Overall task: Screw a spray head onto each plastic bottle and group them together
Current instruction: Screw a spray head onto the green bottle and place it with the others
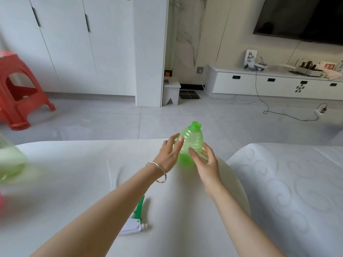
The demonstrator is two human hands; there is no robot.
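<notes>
A translucent green plastic bottle stands upright on the white cushion, its threaded neck bare. My right hand holds its lower right side, thumb on the front and fingers behind. My left hand is at the bottle's left side with fingers spread, the fingertips just touching the plastic. A spray head with a white body and green trigger lies on the cushion beside my left forearm. A second pale green bottle is blurred at the far left edge.
A patterned white cushion rises on the right. Beyond the cushion's front edge is tiled floor. A red plastic stool stands at the left, white cabinets behind it, and a low TV unit with trailing cables at the right.
</notes>
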